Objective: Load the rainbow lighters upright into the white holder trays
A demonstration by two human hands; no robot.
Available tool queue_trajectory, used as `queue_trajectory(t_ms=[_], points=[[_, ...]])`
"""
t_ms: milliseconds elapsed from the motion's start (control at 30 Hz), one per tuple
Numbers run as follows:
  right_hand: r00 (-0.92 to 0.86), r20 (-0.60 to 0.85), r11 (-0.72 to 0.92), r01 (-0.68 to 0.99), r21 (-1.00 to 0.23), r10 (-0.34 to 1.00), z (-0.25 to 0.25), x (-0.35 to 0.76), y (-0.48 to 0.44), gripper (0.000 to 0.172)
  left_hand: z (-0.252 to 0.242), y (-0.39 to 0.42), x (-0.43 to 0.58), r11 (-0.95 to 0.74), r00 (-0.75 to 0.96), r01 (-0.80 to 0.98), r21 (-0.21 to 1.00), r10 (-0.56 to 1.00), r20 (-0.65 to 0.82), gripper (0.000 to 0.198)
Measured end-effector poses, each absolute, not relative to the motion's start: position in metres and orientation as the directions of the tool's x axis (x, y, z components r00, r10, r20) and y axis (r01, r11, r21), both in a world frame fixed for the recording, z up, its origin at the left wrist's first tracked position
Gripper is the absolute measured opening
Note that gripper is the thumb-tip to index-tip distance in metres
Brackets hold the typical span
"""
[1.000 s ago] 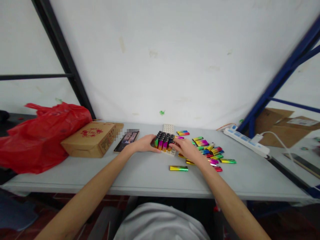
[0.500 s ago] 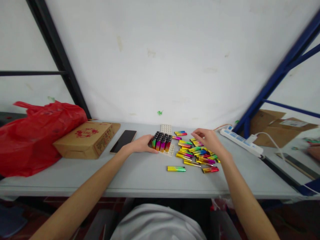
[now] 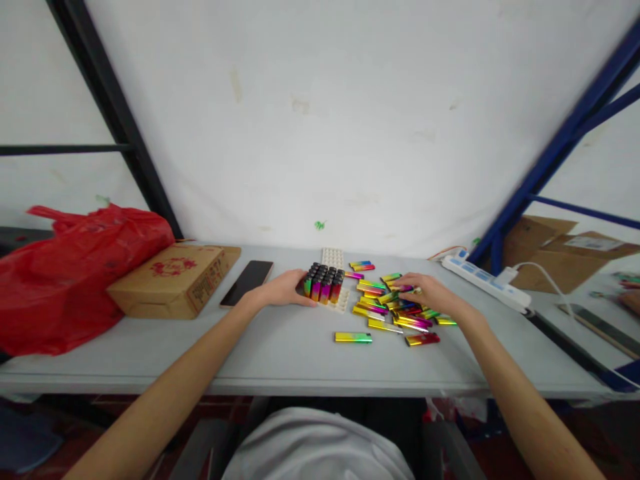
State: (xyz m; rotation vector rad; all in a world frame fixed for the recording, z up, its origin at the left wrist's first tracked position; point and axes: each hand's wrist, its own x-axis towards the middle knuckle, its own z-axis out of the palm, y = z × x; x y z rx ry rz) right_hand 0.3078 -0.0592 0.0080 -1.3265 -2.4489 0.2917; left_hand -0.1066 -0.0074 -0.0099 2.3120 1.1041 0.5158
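Note:
Several upright rainbow-coloured lighters (image 3: 324,283) with black tops stand packed in a white pegged tray (image 3: 333,255) at the middle of the grey table (image 3: 280,353). My left hand (image 3: 283,289) cups the left side of that block, fingers curled against it. A loose pile of several shiny lighters (image 3: 380,307) lies flat to the right of the tray. My right hand (image 3: 429,294) rests on this pile, fingertips pinched on one lighter (image 3: 403,288). A single lighter (image 3: 353,337) lies apart nearer the table's front edge.
A red plastic bag (image 3: 75,267) and a cardboard box (image 3: 173,277) sit at the left, with a dark phone (image 3: 247,281) beside them. A white power strip (image 3: 487,283) lies at the right by a blue rack post (image 3: 550,153). Another person's hand (image 3: 631,300) shows at the far right.
My right hand left the tray, swung right over the loose pile, then came down on it and pinched a lighter. My left hand stayed on the tray.

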Motion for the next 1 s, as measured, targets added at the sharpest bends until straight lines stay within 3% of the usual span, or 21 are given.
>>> queue_trajectory(t_ms=[133, 233, 367, 467, 567, 667, 867, 1000], points=[[-0.536, 0.083, 0.526, 0.769, -0.364, 0.84, 0.013, 0.306, -0.048, 0.025, -0.008, -0.01, -0.106, -0.522, 0.597, 0.617, 0.589, 0.798, 0.083, 0.075], [-0.444, 0.112, 0.436, 0.745, -0.505, 0.889, 0.012, 0.309, -0.05, 0.034, -0.005, -0.011, -0.105, -0.525, 0.609, 0.606, 0.598, 0.789, 0.076, 0.072], [-0.283, 0.188, 0.307, 0.474, -0.825, 0.941, 0.006, 0.305, -0.055, 0.045, -0.003, -0.013, -0.104, -0.534, 0.616, 0.591, 0.605, 0.782, 0.088, 0.068], [-0.149, 0.206, 0.234, 0.212, -0.949, 0.967, 0.007, 0.286, -0.055, 0.047, -0.004, -0.012, -0.105, -0.539, 0.631, 0.567, 0.623, 0.77, 0.092, 0.066], [-0.093, 0.216, 0.219, 0.031, -0.975, 0.972, 0.015, 0.256, -0.05, 0.046, -0.008, -0.009, -0.106, -0.524, 0.613, 0.584, 0.619, 0.785, 0.086, 0.073], [-0.133, 0.232, 0.227, -0.048, -0.973, 0.964, 0.024, 0.222, -0.042, 0.042, -0.012, -0.005, -0.107, -0.521, 0.603, 0.602, 0.605, 0.794, 0.084, 0.077], [-0.166, 0.268, 0.268, -0.021, -0.963, 0.949, 0.018, 0.172, -0.032, 0.044, -0.015, -0.002, -0.107, -0.549, 0.599, 0.642, 0.535, 0.795, 0.096, 0.074], [-0.183, 0.239, 0.257, 0.083, -0.963, 0.954, 0.0, 0.165, -0.033, 0.046, -0.015, -0.003, -0.106, -0.559, 0.594, 0.661, 0.5, 0.797, 0.105, 0.072]])
